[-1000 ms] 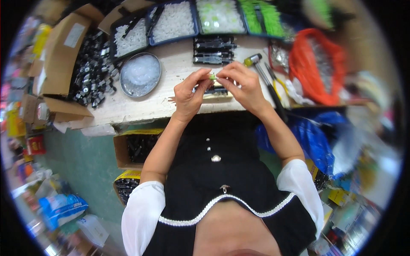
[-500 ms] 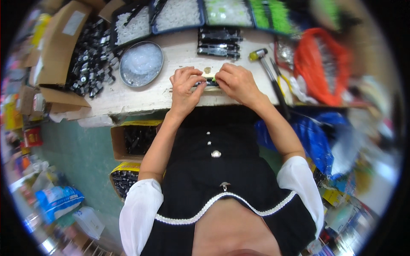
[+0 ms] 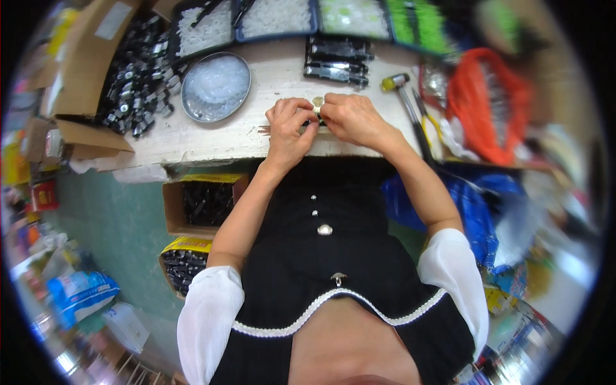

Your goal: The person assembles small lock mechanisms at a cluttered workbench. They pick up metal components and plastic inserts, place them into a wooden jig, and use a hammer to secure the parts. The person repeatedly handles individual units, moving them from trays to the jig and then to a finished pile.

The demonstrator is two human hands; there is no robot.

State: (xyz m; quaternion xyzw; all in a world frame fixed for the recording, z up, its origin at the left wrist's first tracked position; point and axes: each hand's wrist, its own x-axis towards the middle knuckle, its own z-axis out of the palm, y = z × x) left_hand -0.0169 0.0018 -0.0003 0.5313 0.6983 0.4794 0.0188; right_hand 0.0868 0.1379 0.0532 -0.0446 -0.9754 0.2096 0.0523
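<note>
At the bench's near edge, my left hand (image 3: 290, 128) and my right hand (image 3: 354, 119) almost meet, fingers bent and pinched. Between the fingertips is a small black part (image 3: 323, 122) with a trace of green, mostly covered by the fingers, so its exact kind cannot be told. Both hands seem to grip it, low over the white bench top (image 3: 212, 138). Just beyond them lies a small round tan spot or disc (image 3: 317, 101). Farther back, several black, shiny cylindrical pieces (image 3: 337, 70) lie side by side.
Left of my hands stand a round metal dish (image 3: 216, 110) of translucent material and a cardboard box (image 3: 86, 70) beside piled black-and-silver parts (image 3: 138, 90). Trays of white (image 3: 276, 16) and green pieces (image 3: 417, 29) line the back. Rightward lie a hammer (image 3: 410, 109), yellow-handled pliers (image 3: 428, 119) and a red bag (image 3: 459, 96).
My hands have drawn closer together, the right shifting toward the left, and the fingers now cover more of the black part. The whole view has shifted slightly.
</note>
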